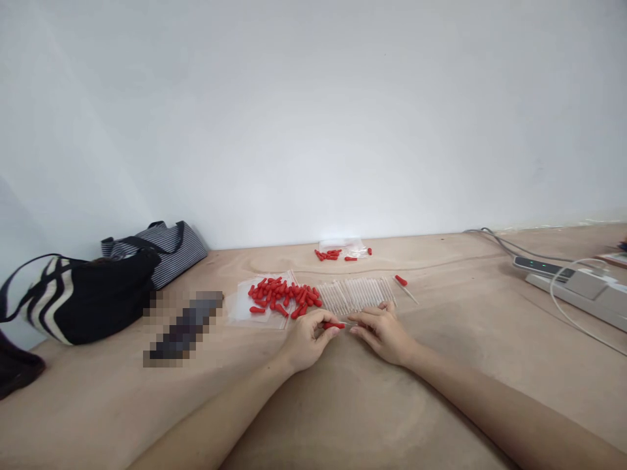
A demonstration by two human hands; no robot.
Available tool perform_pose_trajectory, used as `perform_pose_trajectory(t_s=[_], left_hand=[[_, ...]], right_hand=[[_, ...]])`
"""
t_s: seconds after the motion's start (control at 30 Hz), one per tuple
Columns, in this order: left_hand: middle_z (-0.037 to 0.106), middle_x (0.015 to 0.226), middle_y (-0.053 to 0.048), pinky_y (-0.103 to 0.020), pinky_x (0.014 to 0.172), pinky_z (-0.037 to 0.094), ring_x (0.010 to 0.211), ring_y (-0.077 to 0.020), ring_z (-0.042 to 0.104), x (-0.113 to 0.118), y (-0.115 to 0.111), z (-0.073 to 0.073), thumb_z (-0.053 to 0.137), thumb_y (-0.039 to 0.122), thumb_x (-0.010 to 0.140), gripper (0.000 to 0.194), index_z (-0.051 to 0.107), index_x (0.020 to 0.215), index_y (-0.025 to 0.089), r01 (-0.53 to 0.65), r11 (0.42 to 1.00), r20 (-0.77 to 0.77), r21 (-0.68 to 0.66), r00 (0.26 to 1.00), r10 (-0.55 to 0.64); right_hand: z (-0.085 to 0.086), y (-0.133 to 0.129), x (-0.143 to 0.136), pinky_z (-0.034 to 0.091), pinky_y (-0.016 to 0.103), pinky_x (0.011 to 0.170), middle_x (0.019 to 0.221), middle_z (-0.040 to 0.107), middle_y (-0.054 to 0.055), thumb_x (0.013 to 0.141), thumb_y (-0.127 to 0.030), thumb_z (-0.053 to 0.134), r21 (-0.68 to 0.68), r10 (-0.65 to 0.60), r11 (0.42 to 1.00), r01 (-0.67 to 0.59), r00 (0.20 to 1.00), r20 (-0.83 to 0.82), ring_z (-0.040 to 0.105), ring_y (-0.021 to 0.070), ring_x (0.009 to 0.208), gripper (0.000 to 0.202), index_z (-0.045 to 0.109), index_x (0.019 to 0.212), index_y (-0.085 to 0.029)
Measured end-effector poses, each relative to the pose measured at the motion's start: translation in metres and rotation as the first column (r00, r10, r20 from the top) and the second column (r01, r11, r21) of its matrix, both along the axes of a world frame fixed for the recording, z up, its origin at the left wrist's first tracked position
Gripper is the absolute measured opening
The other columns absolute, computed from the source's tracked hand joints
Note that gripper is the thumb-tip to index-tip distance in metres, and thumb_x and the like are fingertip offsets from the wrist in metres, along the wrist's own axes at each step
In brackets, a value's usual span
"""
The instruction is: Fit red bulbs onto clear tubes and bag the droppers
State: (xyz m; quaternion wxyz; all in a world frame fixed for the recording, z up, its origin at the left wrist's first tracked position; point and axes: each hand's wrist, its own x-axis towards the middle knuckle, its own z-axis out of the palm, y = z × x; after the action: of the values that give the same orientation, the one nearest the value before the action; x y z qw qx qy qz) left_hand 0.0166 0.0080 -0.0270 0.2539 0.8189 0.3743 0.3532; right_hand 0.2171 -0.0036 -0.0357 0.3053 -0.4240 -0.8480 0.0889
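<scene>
My left hand (308, 338) pinches a red rubber dropper bulb (334, 325) between thumb and fingers. Facing it, my right hand (385, 331) is closed on a thin, clear glass tube (347, 322) whose end meets the bulb; how far it goes in is too small to tell. Just beyond my hands lies a row of thin pale tubes (360, 294), side by side. To its left, a heap of red bulbs (274, 290) rests on clear plastic bags (242, 307). One tube with a red bulb on its end (400, 281) lies at the right of the row.
By the wall lie more red bulbs (328, 255) and a clear bag (345, 247). A black bag (108, 297) and a striped bag (179, 258) stand at left, near a blurred dark object (186, 326). A power strip (573, 297) with cables sits at right.
</scene>
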Motion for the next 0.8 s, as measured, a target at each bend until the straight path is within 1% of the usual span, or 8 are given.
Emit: perform_pose_trajectory(t_s=[0.07, 0.13, 0.23, 0.3, 0.47, 0.6, 0.7, 0.8], left_hand=[[0.062, 0.088, -0.004, -0.028, 0.076, 0.046, 0.084, -0.0161, 0.058, -0.001, 0.0, 0.003, 0.053, 0.019, 0.077, 0.009, 0.059, 0.084, 0.017, -0.024, 0.999, 0.002, 0.048, 1.0, 0.024], [0.061, 0.091, -0.005, -0.03, 0.079, 0.044, 0.088, -0.0165, 0.056, -0.002, 0.0, 0.005, 0.053, 0.018, 0.077, 0.008, 0.059, 0.082, 0.017, -0.078, 0.992, 0.009, 0.103, 0.997, 0.078], [0.061, 0.085, -0.003, -0.029, 0.075, 0.045, 0.082, -0.0158, 0.056, -0.003, 0.002, 0.006, 0.052, 0.018, 0.078, 0.008, 0.059, 0.082, 0.018, -0.143, 0.982, -0.011, 0.12, 0.989, 0.146], [0.062, 0.081, -0.002, -0.028, 0.072, 0.044, 0.078, -0.0153, 0.057, -0.003, 0.002, 0.006, 0.051, 0.018, 0.078, 0.008, 0.058, 0.082, 0.018, -0.153, 0.98, -0.037, 0.124, 0.987, 0.159], [0.062, 0.08, -0.001, -0.029, 0.074, 0.042, 0.078, -0.0155, 0.056, -0.001, 0.0, 0.006, 0.051, 0.02, 0.079, 0.008, 0.057, 0.083, 0.018, -0.162, 0.97, -0.07, 0.178, 0.982, 0.177], [0.062, 0.08, 0.0, -0.031, 0.076, 0.041, 0.079, -0.0159, 0.056, 0.001, 0.0, 0.005, 0.051, 0.02, 0.079, 0.008, 0.057, 0.084, 0.019, -0.168, 0.967, -0.099, 0.193, 0.977, 0.19], [0.064, 0.082, -0.001, -0.032, 0.077, 0.04, 0.08, -0.0168, 0.056, 0.003, 0.001, 0.005, 0.052, 0.02, 0.078, 0.009, 0.058, 0.085, 0.02, -0.169, 0.966, -0.13, 0.197, 0.972, 0.197], [0.065, 0.082, -0.001, -0.033, 0.077, 0.039, 0.081, -0.0179, 0.056, 0.006, 0.002, 0.006, 0.055, 0.019, 0.077, 0.01, 0.061, 0.085, 0.02, -0.187, 0.964, -0.165, 0.188, 0.962, 0.219]], right_hand=[[-0.001, 0.001, 0.0, 0.024, 0.033, 0.074, 0.078, 0.062, 0.001, 0.087, -0.027, 0.04, 0.024, -0.005, 1.0, 0.005, 1.0, -0.001, 0.054, 0.0133, 0.073, 0.02, 0.059, 0.092, -0.024], [-0.003, 0.004, 0.003, 0.025, 0.033, 0.074, 0.078, 0.062, 0.002, 0.088, -0.024, 0.037, 0.039, -0.033, 0.999, 0.034, 0.999, -0.024, 0.054, 0.0131, 0.073, 0.022, 0.059, 0.086, -0.022], [-0.005, 0.006, 0.01, 0.027, 0.032, 0.072, 0.078, 0.061, 0.002, 0.087, -0.022, 0.036, 0.04, -0.068, 0.997, 0.072, 0.994, -0.079, 0.055, 0.0132, 0.072, 0.021, 0.056, 0.083, -0.02], [-0.005, 0.007, 0.012, 0.028, 0.032, 0.072, 0.079, 0.061, 0.002, 0.087, -0.021, 0.035, 0.039, -0.071, 0.996, 0.075, 0.992, -0.103, 0.055, 0.0133, 0.072, 0.02, 0.055, 0.084, -0.02], [-0.005, 0.004, 0.008, 0.029, 0.033, 0.074, 0.082, 0.062, 0.002, 0.087, -0.019, 0.036, 0.022, -0.032, 0.999, 0.034, 0.995, -0.09, 0.055, 0.0133, 0.073, 0.019, 0.055, 0.088, -0.021], [-0.004, 0.003, 0.007, 0.028, 0.033, 0.075, 0.084, 0.062, 0.002, 0.086, -0.018, 0.036, 0.014, -0.031, 0.999, 0.032, 0.997, -0.077, 0.055, 0.0135, 0.074, 0.022, 0.056, 0.094, -0.022], [-0.003, 0.002, 0.007, 0.028, 0.033, 0.074, 0.082, 0.061, 0.002, 0.087, -0.019, 0.035, 0.029, -0.021, 0.999, 0.023, 0.998, -0.055, 0.055, 0.0132, 0.073, 0.026, 0.056, 0.1, -0.024], [-0.003, 0.002, 0.007, 0.027, 0.033, 0.073, 0.079, 0.06, 0.002, 0.087, -0.02, 0.035, 0.038, -0.032, 0.999, 0.033, 0.998, -0.049, 0.054, 0.0126, 0.071, 0.026, 0.057, 0.101, -0.025]])
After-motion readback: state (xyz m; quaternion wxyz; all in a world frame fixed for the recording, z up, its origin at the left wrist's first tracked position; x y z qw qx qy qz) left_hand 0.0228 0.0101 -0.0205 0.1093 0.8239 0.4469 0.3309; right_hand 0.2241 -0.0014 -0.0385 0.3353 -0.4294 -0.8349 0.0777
